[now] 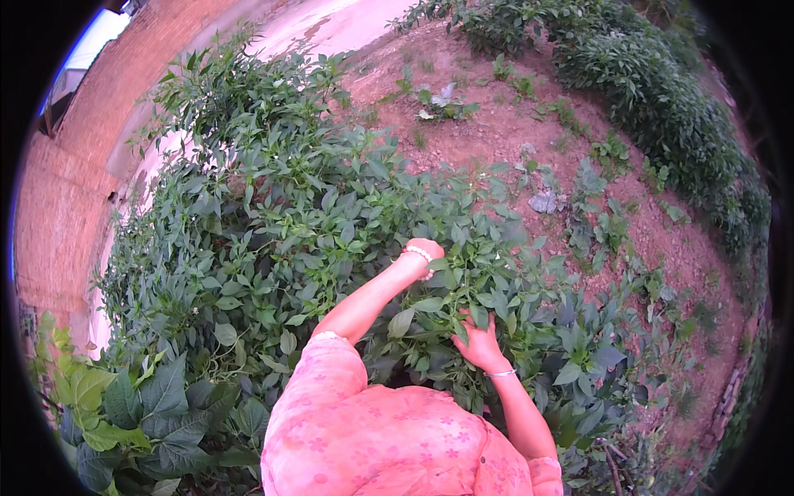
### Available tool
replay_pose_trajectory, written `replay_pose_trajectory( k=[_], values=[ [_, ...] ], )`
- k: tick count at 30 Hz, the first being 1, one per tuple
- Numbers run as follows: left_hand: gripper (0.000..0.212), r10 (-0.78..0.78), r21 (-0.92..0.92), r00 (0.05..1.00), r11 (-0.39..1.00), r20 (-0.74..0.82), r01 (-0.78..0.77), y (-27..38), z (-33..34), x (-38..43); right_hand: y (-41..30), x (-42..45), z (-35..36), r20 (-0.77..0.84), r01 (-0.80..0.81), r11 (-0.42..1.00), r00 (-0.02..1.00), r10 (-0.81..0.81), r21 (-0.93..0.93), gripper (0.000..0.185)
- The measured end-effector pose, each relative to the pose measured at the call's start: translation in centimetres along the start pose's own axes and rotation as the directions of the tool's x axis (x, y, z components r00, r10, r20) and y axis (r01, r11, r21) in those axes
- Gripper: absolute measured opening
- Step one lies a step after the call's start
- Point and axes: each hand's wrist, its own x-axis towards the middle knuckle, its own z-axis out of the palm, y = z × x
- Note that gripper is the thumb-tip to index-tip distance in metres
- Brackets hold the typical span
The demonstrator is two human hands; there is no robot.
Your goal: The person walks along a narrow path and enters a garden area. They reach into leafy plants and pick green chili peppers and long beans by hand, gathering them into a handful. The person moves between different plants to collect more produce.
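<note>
My left hand (429, 249), with a pale bead bracelet (420, 252) at its wrist, reaches into a dense stand of leafy plants (347, 204) that look like pepper plants. Its fingers are bent down and mostly hidden by leaves, so what they hold does not show. Nearer my body, my right hand (481, 347) is among the leaves of a plant (471, 273) of the same kind. Its fingers are spread, and a leaf (479, 315) covers part of them; whether they grip a stem cannot be seen. A thin metal bangle (500, 373) circles the right wrist.
Broad-leaved plants (164, 409) grow at lower left. Bare reddish soil (459, 139) with small weeds lies ahead and right, before another dense plant row (670, 105). A brick wall (59, 229) and a pale paved strip (322, 28) border the left and far side.
</note>
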Motion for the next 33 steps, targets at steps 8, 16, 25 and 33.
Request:
replay_pose_trajectory(
  k=[8,16,25,33],
  values=[
    [0.014,-0.013,0.211,0.955,0.974,-0.298,0.080,3.7,-2.5,-10.7,1.2,0.7,1.0,-0.094,-0.044,0.999,0.995,0.046,0.021,0.023],
    [0.005,-0.064,-0.070,0.260,0.997,-0.963,-0.015,2.9,-7.0,-18.8,0.3,3.0,-5.0,-0.372,0.078,0.983,0.928,-0.010,0.167,0.024],
    [0.010,-0.314,-0.480,0.551,-0.279,-0.773,-0.832,7.3,-6.2,-18.1,-5.6,0.4,-16.1,-0.646,0.462,0.482,0.679,0.348,0.745,0.011],
    [0.008,0.250,-0.751,0.722,-0.381,-0.645,-0.539,21.5,-4.3,-13.5,-5.5,-8.6,-18.5,-0.504,0.516,0.177,0.609,0.612,0.838,0.007]
  ],
)
